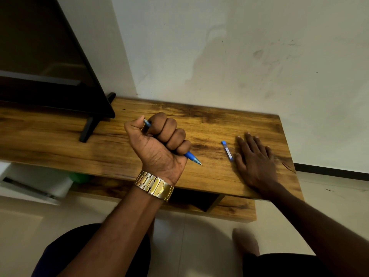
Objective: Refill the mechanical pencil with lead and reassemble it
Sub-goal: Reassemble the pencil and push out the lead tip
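My left hand (157, 144) is a closed fist around a blue mechanical pencil (191, 156). The pencil's tip pokes out below the little finger and points down to the right at the wooden table (60, 136); its top end shows under the thumb. A gold watch is on that wrist. A small lead tube (227, 150) with a blue cap lies flat on the table, just left of my right hand (255, 160). That hand rests palm down with fingers spread, its thumb almost touching the tube.
A black TV (50, 66) on a stand foot (87, 128) fills the table's back left. A white wall rises behind the table. The table's right edge is close to my right hand. My knees and tiled floor are below.
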